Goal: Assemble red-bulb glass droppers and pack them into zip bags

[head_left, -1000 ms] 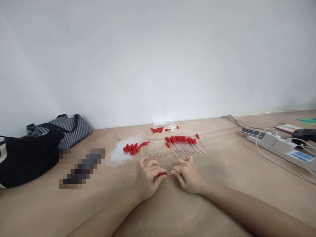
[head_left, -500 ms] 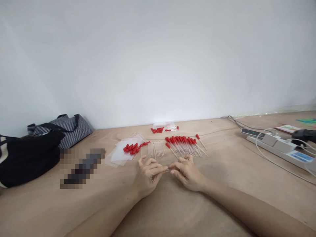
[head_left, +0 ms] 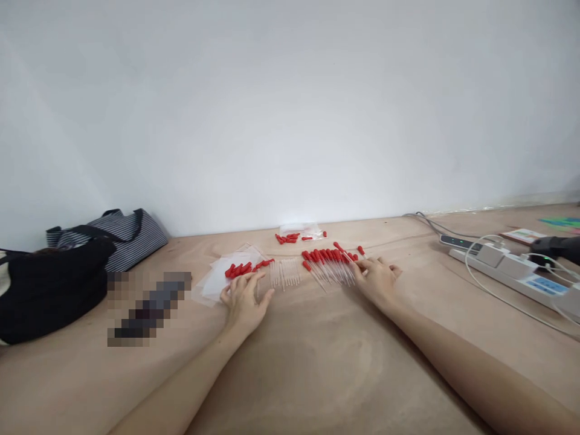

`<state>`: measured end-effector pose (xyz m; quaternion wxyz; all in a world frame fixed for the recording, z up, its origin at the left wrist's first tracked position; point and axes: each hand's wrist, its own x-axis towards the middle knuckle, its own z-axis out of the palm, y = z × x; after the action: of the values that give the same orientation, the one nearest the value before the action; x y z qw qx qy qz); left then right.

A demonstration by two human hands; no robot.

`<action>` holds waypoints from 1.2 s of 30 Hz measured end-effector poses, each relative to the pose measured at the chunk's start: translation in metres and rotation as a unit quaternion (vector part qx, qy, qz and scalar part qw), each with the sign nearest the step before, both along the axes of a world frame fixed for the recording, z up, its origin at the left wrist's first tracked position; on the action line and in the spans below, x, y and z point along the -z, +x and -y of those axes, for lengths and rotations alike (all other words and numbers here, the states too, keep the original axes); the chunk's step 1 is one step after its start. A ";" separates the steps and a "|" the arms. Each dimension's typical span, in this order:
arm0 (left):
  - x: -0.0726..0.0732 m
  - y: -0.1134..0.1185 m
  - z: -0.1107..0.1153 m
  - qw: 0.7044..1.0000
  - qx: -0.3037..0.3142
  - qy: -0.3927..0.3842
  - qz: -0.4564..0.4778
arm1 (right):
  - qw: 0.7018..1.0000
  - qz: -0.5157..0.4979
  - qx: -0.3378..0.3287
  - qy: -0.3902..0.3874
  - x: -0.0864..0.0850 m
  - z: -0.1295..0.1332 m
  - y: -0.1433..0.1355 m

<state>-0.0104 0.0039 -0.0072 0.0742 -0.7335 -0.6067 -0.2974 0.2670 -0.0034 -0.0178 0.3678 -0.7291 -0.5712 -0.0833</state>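
Note:
My right hand is closed on a dropper, a thin clear tube with a red rubber bulb, at the right end of a row of similar droppers. The held dropper's bulb points up and left, and its lower end is hidden by the fingers. My left hand is open, fingers apart, just in front of a heap of loose red rubber bulbs lying on clear plastic bags. Between the hands, several bare glass tubes lie side by side on the wooden table.
More red bulbs lie by a clear bag near the wall. On the left are a black bag and a striped bag. A white power strip with plugs and cables stands on the right.
My hands have parted from the table's middle. The left moved left to the loose bulbs and opened; the right moved right and forward to the dropper row with a dropper.

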 end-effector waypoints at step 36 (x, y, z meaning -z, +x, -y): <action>-0.001 -0.019 -0.057 0.978 -0.095 0.069 -0.170 | 0.971 0.060 -0.219 -0.079 -0.012 0.000 -0.147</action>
<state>-0.0294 0.0607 -0.0063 0.2545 -0.7055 -0.6302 -0.2008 0.1201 -0.0037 -0.0058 0.2837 -0.6068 -0.7425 0.0006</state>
